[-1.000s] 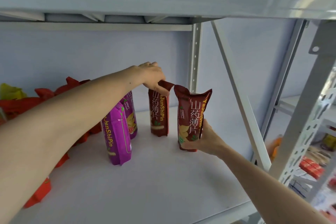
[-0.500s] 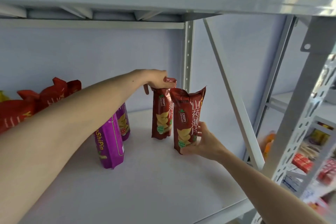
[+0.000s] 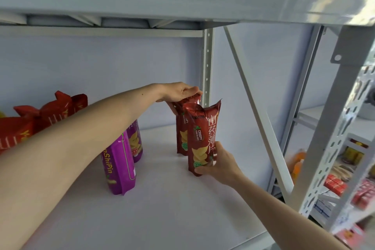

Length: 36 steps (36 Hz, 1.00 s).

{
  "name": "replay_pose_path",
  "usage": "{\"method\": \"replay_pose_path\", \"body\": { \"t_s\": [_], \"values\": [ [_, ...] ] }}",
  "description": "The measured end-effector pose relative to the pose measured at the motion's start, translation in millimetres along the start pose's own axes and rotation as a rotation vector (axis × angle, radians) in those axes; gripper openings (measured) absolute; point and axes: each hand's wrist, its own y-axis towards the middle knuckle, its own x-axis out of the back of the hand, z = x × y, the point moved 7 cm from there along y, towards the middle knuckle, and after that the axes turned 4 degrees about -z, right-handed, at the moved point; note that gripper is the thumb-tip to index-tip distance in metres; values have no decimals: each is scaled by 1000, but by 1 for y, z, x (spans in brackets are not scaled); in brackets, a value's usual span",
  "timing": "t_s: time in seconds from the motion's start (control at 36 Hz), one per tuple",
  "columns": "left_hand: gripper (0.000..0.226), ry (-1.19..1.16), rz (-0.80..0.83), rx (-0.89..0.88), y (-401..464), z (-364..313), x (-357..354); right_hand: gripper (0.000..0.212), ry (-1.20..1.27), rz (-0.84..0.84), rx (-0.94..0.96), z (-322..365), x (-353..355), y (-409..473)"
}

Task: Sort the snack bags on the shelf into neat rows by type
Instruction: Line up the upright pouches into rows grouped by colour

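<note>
Two dark red yam-slice bags stand upright on the white shelf [image 3: 182, 209], one behind the other. My right hand [image 3: 218, 165] grips the base of the front dark red bag [image 3: 203, 136]. My left hand [image 3: 178, 92] pinches the crimped top of the rear dark red bag [image 3: 181, 128], which the front one half hides. To their left stand two purple bags, a near one [image 3: 119, 168] and a far one [image 3: 135, 140], partly covered by my left forearm. Several bright red bags [image 3: 50, 111] line the back left.
A white upright post [image 3: 207, 67] stands just behind the dark red bags, and a diagonal brace [image 3: 257, 111] slants down to their right. The upper shelf board is close overhead. Another rack with packaged goods [image 3: 334, 184] is at right.
The two dark red bags have come closer together, the front one now overlapping the rear. My left hand shifted right along the rear bag's top. The camera view moved slightly.
</note>
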Motion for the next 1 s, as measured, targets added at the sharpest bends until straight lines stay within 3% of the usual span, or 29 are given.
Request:
{"method": "replay_pose_path", "body": {
  "t_s": [0.28, 0.5, 0.83, 1.0],
  "values": [
    [82, 84, 4, -30, 21, -10, -6, 82, -35, -24, -49, -1, -2, 3],
    [66, 187, 72, -83, 21, -11, -6, 80, -39, -33, -74, -3, -2, 1],
    [110, 468, 52, -165, 20, -13, -8, 92, -104, -60, -90, -8, -1, -15],
    [77, 511, -65, -122, 22, -19, -5, 96, -118, -39, -79, -5, 1, -22]
  ]
}}
